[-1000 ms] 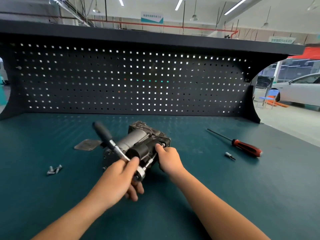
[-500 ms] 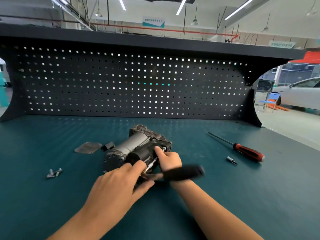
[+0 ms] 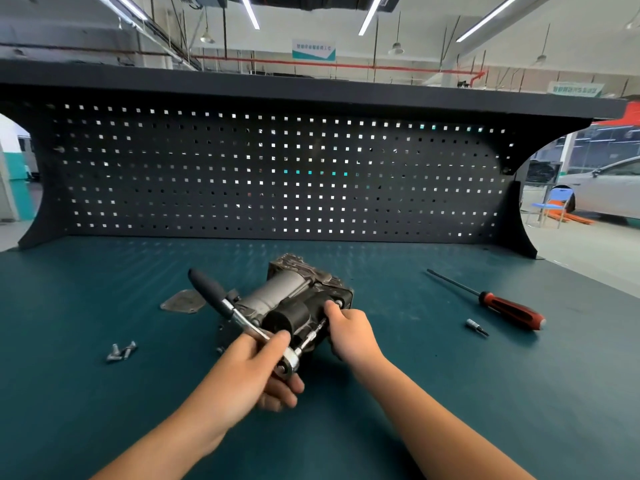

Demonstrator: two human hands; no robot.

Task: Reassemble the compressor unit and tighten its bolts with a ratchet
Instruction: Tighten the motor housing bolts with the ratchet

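Teal bench (image 3: 104,427), left hand (image 3: 242,374) apparently round ratchet (image 3: 239,317)

The scene is lit evenly by ceiling strip lights (image 3: 370,16); soft shadows are cast on the worktop (image 3: 491,393) under the left hand (image 3: 242,374), which is slightly blurred. Straight edges are bowed by wide-angle distortion

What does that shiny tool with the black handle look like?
It is a ratchet: a shiny metal shaft, a black grip at its far end, a round head at its near end. It slants away to the left, above the bench. A thin extension bar runs from its head to the compressor. The left hand grips it near the head.
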